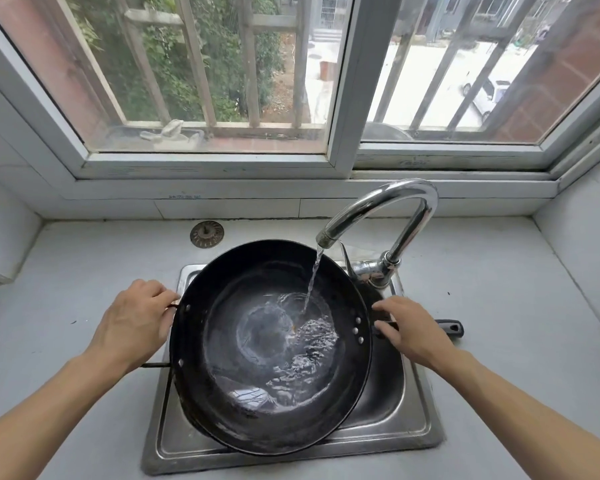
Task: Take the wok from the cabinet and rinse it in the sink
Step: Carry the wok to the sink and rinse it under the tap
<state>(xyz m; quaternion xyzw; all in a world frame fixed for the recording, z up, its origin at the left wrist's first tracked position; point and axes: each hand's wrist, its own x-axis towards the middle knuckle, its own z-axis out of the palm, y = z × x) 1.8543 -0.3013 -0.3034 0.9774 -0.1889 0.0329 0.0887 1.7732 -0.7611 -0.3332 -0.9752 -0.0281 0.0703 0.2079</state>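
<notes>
Left grip: left hand (136,318) curled round the small loop handle (172,305) at the wok's left rim; fingers wrap it, clamped on.
Right grip: right hand (411,332) lies over the long handle (447,328) on the wok's right side; fingers (383,308) reach toward the rim. Whether they close round the handle cannot be told; only the black handle end shows past the hand.
Wok: black wok (257,375) sits over the sink (413,424), tilted, its left rim higher and overhanging the sink's left edge. Rivets show inside both handle sides.
Water: stream (312,278) falls from the spout into the wok's right half; a rippled pool lies in the bottom and lower right.
Tap: chrome gooseneck tap (395,209) stands at the sink's back right corner, spout arched over the wok; lever (345,258) just beside the base.
Desk: pale grey desk (66,271) surrounds the steel sink.
Strainer: round sink strainer (207,234) lies on the desk behind the wok, apart from it.
Window: barred window (342,81) above the back wall.
</notes>
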